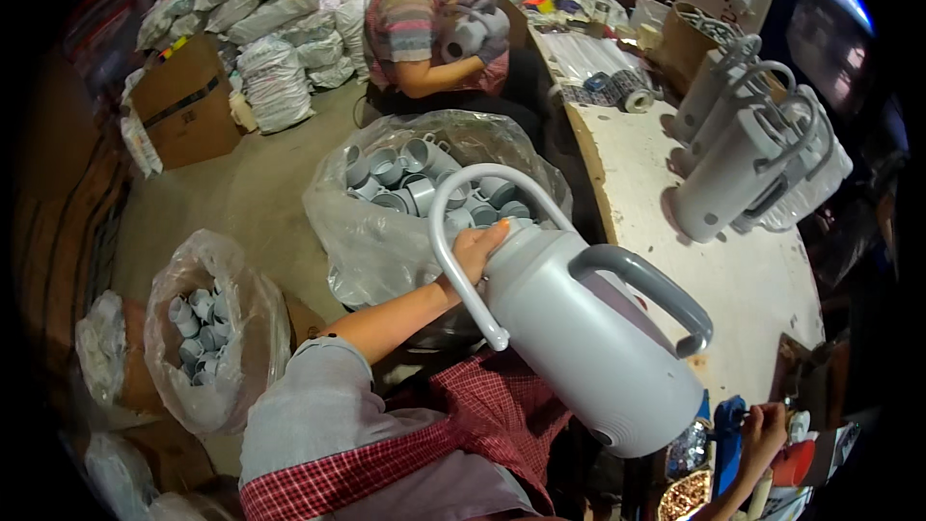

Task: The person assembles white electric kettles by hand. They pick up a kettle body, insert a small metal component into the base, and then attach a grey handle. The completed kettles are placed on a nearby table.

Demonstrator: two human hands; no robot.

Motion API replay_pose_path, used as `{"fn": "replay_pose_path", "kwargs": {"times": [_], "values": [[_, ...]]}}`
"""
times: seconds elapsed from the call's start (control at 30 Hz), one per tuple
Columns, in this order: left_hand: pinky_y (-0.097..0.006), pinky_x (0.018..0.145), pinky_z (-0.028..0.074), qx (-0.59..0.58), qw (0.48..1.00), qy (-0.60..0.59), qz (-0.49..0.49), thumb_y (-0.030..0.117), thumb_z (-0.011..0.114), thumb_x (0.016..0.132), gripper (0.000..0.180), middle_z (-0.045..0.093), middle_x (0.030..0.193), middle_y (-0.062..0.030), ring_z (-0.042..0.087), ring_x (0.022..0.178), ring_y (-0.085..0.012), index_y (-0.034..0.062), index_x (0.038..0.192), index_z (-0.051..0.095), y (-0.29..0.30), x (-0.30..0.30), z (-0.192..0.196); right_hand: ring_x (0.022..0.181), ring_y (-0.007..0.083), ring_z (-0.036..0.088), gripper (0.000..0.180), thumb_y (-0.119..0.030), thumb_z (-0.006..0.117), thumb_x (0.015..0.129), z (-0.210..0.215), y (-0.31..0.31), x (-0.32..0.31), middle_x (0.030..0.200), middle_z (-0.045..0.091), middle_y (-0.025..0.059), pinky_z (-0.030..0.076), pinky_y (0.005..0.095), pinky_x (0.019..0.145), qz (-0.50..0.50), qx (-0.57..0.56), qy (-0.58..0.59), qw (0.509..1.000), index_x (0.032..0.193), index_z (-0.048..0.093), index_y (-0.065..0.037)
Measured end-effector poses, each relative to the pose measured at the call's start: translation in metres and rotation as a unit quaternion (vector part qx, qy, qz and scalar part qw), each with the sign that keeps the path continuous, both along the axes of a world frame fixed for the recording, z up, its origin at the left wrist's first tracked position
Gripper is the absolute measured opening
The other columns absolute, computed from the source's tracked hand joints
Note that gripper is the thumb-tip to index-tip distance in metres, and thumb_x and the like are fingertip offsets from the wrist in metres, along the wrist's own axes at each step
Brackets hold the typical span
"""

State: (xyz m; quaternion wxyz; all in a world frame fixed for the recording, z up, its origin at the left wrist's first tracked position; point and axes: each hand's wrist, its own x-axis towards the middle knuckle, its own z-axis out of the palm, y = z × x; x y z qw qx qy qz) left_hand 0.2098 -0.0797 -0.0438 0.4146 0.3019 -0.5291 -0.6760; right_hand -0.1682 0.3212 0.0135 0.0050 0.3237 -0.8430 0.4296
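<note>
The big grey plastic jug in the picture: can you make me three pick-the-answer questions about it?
1. Where is the clear plastic bag of grey cups?
A. behind the jug
B. on the table
C. in a box

2. What colour is the jug's hinged carrying loop?
A. red
B. white
C. black

3. What is the left hand doing?
A. hanging free
B. touching the big grey plastic jug near its top
C. holding a cup

Answers: A, the bag sits on the floor beyond the jug; B, the loop is white; B, its fingers rest by the jug's top.
</note>
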Motion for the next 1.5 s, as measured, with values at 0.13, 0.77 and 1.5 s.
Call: {"fn": "replay_pose_path", "kwargs": {"times": [0.13, 0.77, 1.5], "values": [[-0.023, 0.062, 0.046, 0.035, 0.999, 0.039, 0.002, 0.039, 0.052, 0.096, 0.046, 0.067, 0.078, -0.0057, 0.059, 0.067, -0.0092, -0.0037, 0.088, 0.069, 0.002, -0.004, -0.012, 0.053, 0.0051, 0.049, 0.014, -0.008, 0.060, 0.091, 0.008, -0.010, -0.001, 0.063, 0.054, 0.0003, 0.039, 0.0205, 0.047, -0.003, 0.017, 0.002, 1.000, 0.080, 0.053, -0.002], [-0.029, 0.071, 0.049, 0.090, 0.996, 0.026, 0.012, 0.042, 0.055, 0.093, 0.047, 0.066, 0.090, -0.0089, 0.061, 0.078, -0.0156, -0.0025, 0.099, 0.066, -0.010, -0.017, -0.028, 0.077, 0.0164, 0.066, 0.030, 0.001, 0.067, 0.076, -0.063, 0.032, 0.084, 0.089, 0.068, 0.0100, 0.054, 0.0285, 0.062, -0.076, -0.035, 0.027, 0.996, 0.106, 0.065, -0.003], [-0.031, 0.083, 0.053, 0.144, 0.989, 0.002, -0.025, 0.047, 0.039, 0.098, 0.057, 0.063, 0.113, -0.0126, 0.064, 0.098, -0.0220, -0.0013, 0.121, 0.057, 0.004, -0.055, -0.010, 0.076, 0.0335, 0.066, 0.025, -0.006, 0.065, 0.075, -0.146, 0.060, 0.079, 0.086, 0.067, 0.0174, 0.053, 0.0383, 0.065, -0.101, 0.158, 0.043, 0.981, 0.099, 0.064, -0.005]]}}
